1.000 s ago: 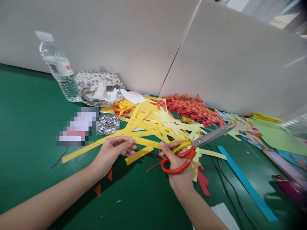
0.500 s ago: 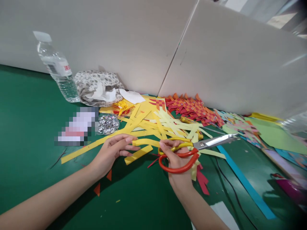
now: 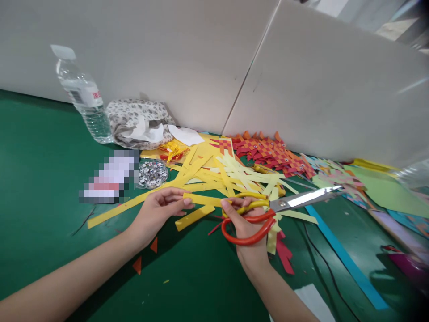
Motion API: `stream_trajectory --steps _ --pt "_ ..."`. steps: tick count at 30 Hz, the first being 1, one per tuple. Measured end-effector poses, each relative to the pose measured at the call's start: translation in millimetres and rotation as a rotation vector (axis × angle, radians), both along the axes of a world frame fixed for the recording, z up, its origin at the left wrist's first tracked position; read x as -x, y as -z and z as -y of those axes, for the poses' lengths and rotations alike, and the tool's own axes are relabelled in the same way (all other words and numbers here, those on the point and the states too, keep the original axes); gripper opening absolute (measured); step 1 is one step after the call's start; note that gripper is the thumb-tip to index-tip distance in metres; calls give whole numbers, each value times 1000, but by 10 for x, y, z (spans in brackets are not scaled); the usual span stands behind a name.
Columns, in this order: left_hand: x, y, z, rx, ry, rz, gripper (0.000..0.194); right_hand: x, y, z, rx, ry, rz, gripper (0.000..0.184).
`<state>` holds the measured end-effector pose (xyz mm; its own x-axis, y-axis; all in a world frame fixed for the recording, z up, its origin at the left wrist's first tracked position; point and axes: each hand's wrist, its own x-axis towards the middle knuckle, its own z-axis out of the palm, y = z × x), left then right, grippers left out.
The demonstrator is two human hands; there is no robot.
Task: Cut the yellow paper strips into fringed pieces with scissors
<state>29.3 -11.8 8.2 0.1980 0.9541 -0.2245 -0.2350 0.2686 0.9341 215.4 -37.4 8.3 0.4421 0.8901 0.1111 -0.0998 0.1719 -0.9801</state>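
A short yellow paper strip [image 3: 206, 200] is stretched between my two hands. My left hand [image 3: 162, 210] pinches its left end between thumb and fingers. With thumb and fingertips, my right hand [image 3: 248, 228] holds the strip's other end, and the scissors [image 3: 281, 205] are also in that hand. One scissor handle is red, the other yellow; the blades are closed together and point right. A second short yellow strip [image 3: 195, 218] is just below the held one. Behind my hands lies a pile of long yellow strips [image 3: 197, 170] and pale yellow strips [image 3: 241, 174].
A water bottle [image 3: 83, 98], a patterned cloth pouch [image 3: 140, 120], a blurred-out phone-like object [image 3: 109, 179] and a container of googly eyes [image 3: 152, 173] are at left. Woven red-orange paper fish [image 3: 268, 152] lie by the grey partition [image 3: 167, 58]. A blue strip [image 3: 348, 259] and dark cord [image 3: 325, 264] are at right.
The held yellow strip has gone from slightly bowed to straighter. My left thumb and fingers have shifted to close on its left end. The scissors stay in my right hand.
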Motion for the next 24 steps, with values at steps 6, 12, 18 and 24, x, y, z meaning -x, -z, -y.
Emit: stream_trajectory --steps 6,12,18,24 --pt "2 -12 11 -6 3 -26 24 5 -12 10 2 5 -18 40" --pt "-1 -9 -4 -13 -3 -37 26 2 -26 13 27 11 -5 40" --pt "8 -13 3 14 -2 0 21 -8 20 4 4 10 -57 39" --pt "2 -18 17 9 43 -25 17 -40 -5 -12 -17 59 0 36"
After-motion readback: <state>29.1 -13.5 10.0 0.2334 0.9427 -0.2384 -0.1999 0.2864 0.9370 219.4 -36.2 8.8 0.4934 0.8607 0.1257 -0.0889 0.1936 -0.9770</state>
